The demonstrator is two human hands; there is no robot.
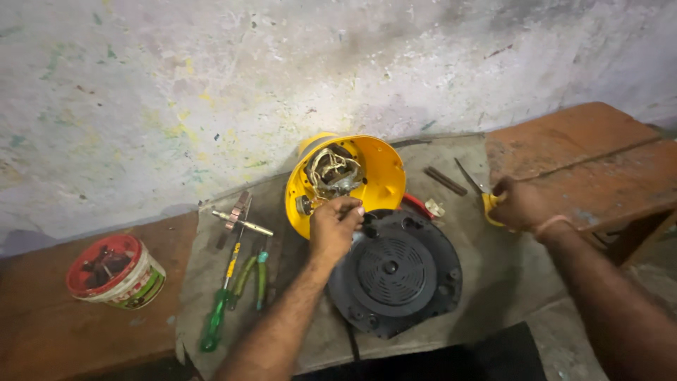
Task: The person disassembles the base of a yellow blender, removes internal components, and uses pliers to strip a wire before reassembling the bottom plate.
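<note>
Nearest the camera, a black round base (395, 271) lies flat on the grey cloth (486, 282), touching the yellow housing (384, 176) tipped on its side behind it. Thin wires at the motor (331, 175) inside are pinched by the left hand (335, 226) — fingers pressed together. Yellow-handled scissors (486, 201) are gripped by the right hand (518, 204), closed. The wires are judged soft and fragile, best held near their ends; the housing seems light, stiff plastic. To the left lie a green screwdriver (218, 310), pliers (252, 279) and a red-rimmed tub (116, 271) — well apart.
</note>
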